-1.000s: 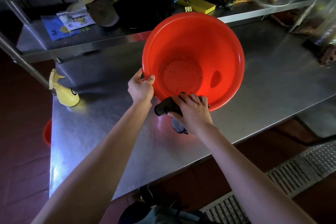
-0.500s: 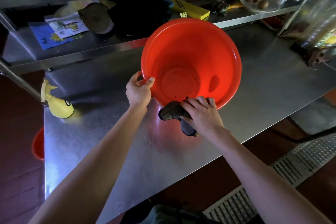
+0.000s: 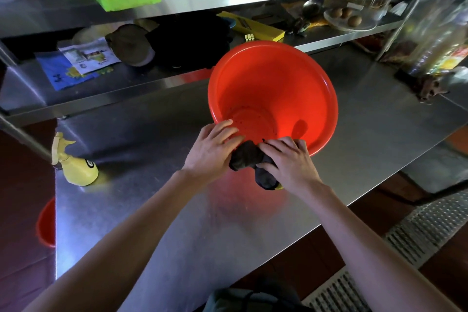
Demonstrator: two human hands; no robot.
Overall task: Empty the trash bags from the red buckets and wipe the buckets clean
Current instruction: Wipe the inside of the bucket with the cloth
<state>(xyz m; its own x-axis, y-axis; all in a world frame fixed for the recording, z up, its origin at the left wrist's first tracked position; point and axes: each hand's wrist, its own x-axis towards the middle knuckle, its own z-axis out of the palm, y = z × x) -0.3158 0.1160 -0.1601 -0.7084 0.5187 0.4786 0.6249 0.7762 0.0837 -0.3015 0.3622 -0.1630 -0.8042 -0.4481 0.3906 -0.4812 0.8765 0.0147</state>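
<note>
Red bucket [image 3: 273,88] bagless, specks inside; both hands [image 3: 211,153] [image 3: 288,162] grip dark cloth [image 3: 247,157] at 6 o'clock rim. Wiping unfinished; 2nd bucket [image 3: 46,223] left.

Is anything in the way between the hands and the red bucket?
Nothing visible is. The left hand and right hand are at the near rim of the red bucket, both on a dark cloth held there.

Red bucket [image 3: 273,88] on steel table, tilted, mouth toward camera.
No bag inside; inner base shows dark specks. Dark cloth [image 3: 249,157] bunched at the near rim. Second red bucket [image 3: 46,223] partly visible below the table's left edge.
</note>
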